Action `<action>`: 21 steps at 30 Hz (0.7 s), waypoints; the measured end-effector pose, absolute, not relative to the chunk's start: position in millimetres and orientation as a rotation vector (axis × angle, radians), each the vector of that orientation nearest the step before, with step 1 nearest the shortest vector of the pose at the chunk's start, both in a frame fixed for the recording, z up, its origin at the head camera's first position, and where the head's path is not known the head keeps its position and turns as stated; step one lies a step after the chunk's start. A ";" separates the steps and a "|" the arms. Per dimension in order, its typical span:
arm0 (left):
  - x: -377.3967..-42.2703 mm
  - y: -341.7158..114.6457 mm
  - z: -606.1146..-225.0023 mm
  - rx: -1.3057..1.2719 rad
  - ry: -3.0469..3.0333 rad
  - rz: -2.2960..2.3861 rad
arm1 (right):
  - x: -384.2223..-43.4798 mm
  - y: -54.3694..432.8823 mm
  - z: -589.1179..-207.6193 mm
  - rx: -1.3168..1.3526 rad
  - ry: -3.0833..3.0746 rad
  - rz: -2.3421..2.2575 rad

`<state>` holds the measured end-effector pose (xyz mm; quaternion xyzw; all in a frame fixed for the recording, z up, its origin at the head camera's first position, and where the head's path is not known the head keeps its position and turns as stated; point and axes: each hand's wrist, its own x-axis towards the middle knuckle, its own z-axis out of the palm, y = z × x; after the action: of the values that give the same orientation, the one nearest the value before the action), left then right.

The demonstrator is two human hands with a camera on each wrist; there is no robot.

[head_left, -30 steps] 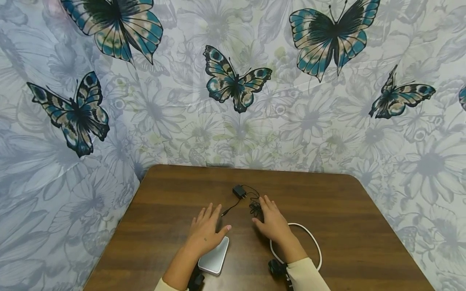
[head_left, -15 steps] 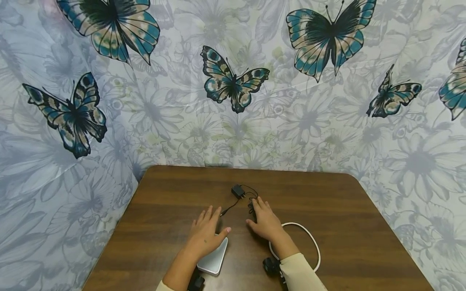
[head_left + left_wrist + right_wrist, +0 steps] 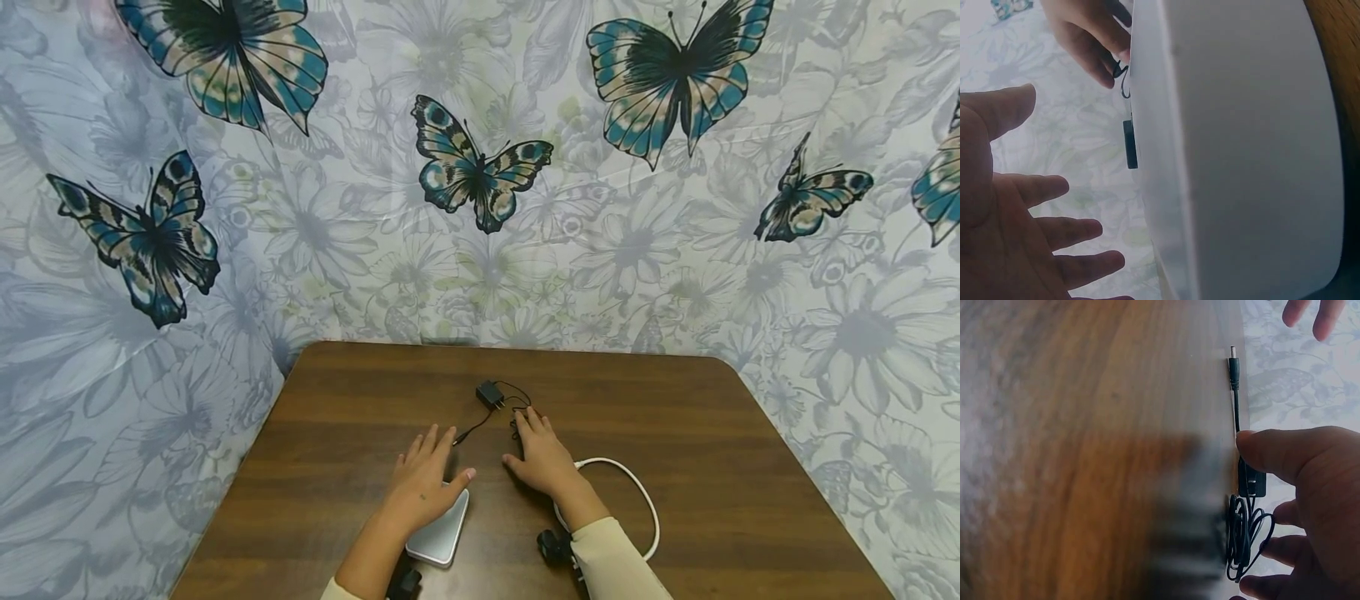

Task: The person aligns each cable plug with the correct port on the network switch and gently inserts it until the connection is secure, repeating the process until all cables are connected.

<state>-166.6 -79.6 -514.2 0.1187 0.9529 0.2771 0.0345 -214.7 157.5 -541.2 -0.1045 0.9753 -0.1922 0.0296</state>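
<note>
My left hand [image 3: 424, 487] is spread over the far end of a silver slab-like device with rounded corners [image 3: 441, 533]; its fingers are straight and hold nothing. In the left wrist view the device's pale side [image 3: 1254, 156] fills much of the picture. My right hand [image 3: 547, 460] reaches over the coiled black cable [image 3: 1244, 540] of a power adapter [image 3: 490, 394]. Its fingers are loosely extended, with the fingertips at the coil; whether they touch it I cannot tell. The cable's barrel plug [image 3: 1234, 372] points away on the tabletop.
A white cord [image 3: 654, 512] loops on the brown wooden table [image 3: 720, 467] around the right wrist. Black wrist-camera parts [image 3: 553, 547] sit under both forearms. Behind the table's far edge hangs a floral cloth with butterflies [image 3: 480, 283].
My right hand has shifted left, over the coiled cable, which it now mostly covers in the head view. My left hand and the silver device have stayed nearly still.
</note>
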 end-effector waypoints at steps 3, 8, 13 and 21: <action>-167.2 -79.3 -514.5 0.374 2.929 0.851 | -214.8 157.8 -542.2 -0.329 3.016 -0.586; -168.4 -78.3 -515.7 0.394 2.919 0.848 | -214.6 157.6 -542.8 -0.324 3.029 -0.578; -169.3 -76.8 -517.7 0.412 2.909 0.843 | -213.4 157.6 -543.9 -0.320 3.056 -0.565; -173.1 -76.7 -525.3 0.443 2.896 0.891 | -210.2 158.1 -548.9 -0.360 3.120 -0.578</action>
<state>-173.1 -76.7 -525.3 0.1446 0.9449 0.2908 0.0398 -210.2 158.1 -548.9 -0.1127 0.9767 -0.1809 -0.0260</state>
